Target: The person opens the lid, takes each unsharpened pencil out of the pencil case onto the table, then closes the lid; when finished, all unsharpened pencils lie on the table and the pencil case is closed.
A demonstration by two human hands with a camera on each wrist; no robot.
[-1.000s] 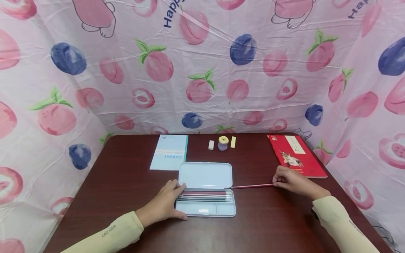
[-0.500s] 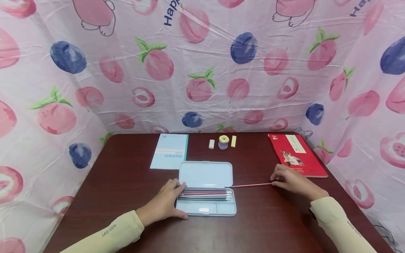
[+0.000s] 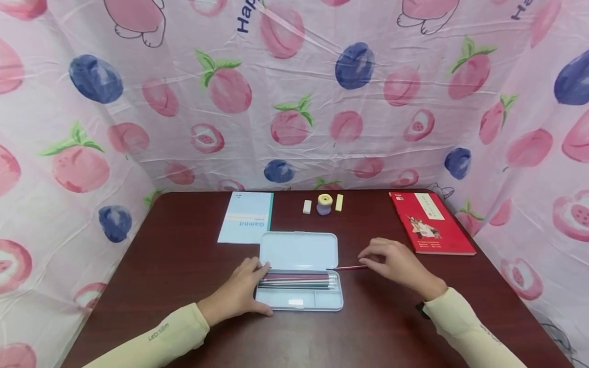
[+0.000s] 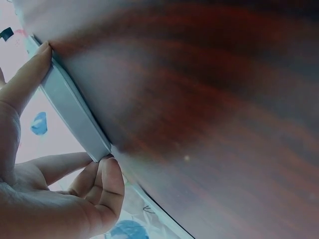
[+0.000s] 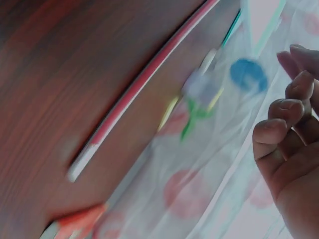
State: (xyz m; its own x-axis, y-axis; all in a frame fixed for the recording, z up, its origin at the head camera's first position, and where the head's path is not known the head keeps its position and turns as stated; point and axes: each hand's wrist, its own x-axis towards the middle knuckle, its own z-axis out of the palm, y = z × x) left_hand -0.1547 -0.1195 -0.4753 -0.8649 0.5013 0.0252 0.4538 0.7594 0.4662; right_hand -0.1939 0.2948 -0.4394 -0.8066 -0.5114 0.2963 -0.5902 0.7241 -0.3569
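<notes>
Red pencil (image 5: 144, 82) shows its apparently white end (image 5: 83, 162) only in right-wrist view.

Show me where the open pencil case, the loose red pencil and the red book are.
Pencil case (image 3: 298, 250): head view, inside of its open lid.
Red pencil (image 5: 131, 95): right wrist view, on its red shaft.
Red book (image 3: 432, 224): head view, middle of its cover.

Left arm (image 3: 152, 337): in from lower left, angled forward
Left hand (image 3: 235, 291): thumb and index spread wide, other fingers bent, gripping
Right arm (image 3: 465, 322): in from lower right, angled inward
Right hand (image 3: 394, 263): back up, fingers loosely curled, tips leftward
</notes>
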